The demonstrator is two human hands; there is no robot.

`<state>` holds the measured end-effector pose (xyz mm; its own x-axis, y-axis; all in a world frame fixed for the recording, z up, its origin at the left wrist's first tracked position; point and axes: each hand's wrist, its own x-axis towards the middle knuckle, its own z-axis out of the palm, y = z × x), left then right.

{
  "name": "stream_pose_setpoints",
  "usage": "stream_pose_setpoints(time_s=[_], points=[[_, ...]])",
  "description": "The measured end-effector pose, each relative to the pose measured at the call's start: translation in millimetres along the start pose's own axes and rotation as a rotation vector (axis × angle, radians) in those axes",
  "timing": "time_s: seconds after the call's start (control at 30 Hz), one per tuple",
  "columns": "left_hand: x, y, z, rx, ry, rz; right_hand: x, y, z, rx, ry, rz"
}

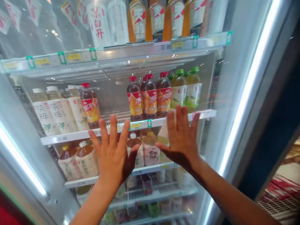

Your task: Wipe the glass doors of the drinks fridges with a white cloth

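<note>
Both hands are raised in front of a lit drinks fridge, holding nothing. My left hand [114, 150] has its fingers spread, its tips overlapping the middle shelf edge [70, 136] in view. My right hand [181, 137] is also open, thumb out, nearest in view to the green-capped bottles [179, 90]. Red-capped tea bottles [150, 98] stand upright between the two hands' directions, and a single red-capped bottle [90, 107] is farther left beside white-capped bottles [55, 112]. Whether either hand touches glass, I cannot tell.
Above, a shelf [140, 47] bears clear bottles and amber bottles [137, 22]. Below are large tea bottles [86, 161] and lower shelves with small tubs [153, 209]. Bright light strips [246, 87] line the fridge sides. A wire rack [278, 203] stands at right.
</note>
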<state>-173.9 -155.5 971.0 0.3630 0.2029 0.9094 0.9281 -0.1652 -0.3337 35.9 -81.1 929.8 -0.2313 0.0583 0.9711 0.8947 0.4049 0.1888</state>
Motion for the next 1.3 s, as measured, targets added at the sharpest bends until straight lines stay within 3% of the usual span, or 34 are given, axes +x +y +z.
stream_pose_setpoints(time_s=[0.07,0.13,0.27,0.3,0.47,0.6,0.67,0.77,0.93,1.1,1.23,1.3], points=[[8,25,11.5,-0.008,0.011,0.007,-10,24,-3,-0.010,-0.043,-0.102],[15,48,20.7,-0.023,0.009,0.016,-17,52,-6,-0.024,-0.064,-0.101],[24,83,33.1,-0.043,0.020,0.023,-30,106,-10,-0.041,0.021,0.285],[26,88,35.6,-0.042,0.022,0.026,-34,113,-11,-0.033,0.030,0.315],[31,98,45.5,-0.032,0.006,0.040,-48,124,-10,0.003,-0.057,0.029],[26,92,46.7,-0.015,-0.005,0.045,-44,128,-13,-0.005,0.080,0.275],[21,86,44.6,-0.007,-0.003,0.049,-43,115,-13,0.032,0.059,0.215],[12,74,38.0,0.009,-0.008,0.040,-43,83,-10,0.084,-0.049,-0.060],[-8,39,20.4,0.057,-0.027,0.023,-29,35,-2,0.068,0.031,0.070],[-25,-7,-3.4,0.066,-0.025,0.012,-2,-21,2,0.134,-0.039,-0.240],[-35,-49,-26.3,0.105,-0.009,0.002,28,-53,3,0.082,0.023,-0.095],[-42,-70,-38.1,0.134,-0.012,-0.007,36,-73,6,0.083,0.010,-0.162]])
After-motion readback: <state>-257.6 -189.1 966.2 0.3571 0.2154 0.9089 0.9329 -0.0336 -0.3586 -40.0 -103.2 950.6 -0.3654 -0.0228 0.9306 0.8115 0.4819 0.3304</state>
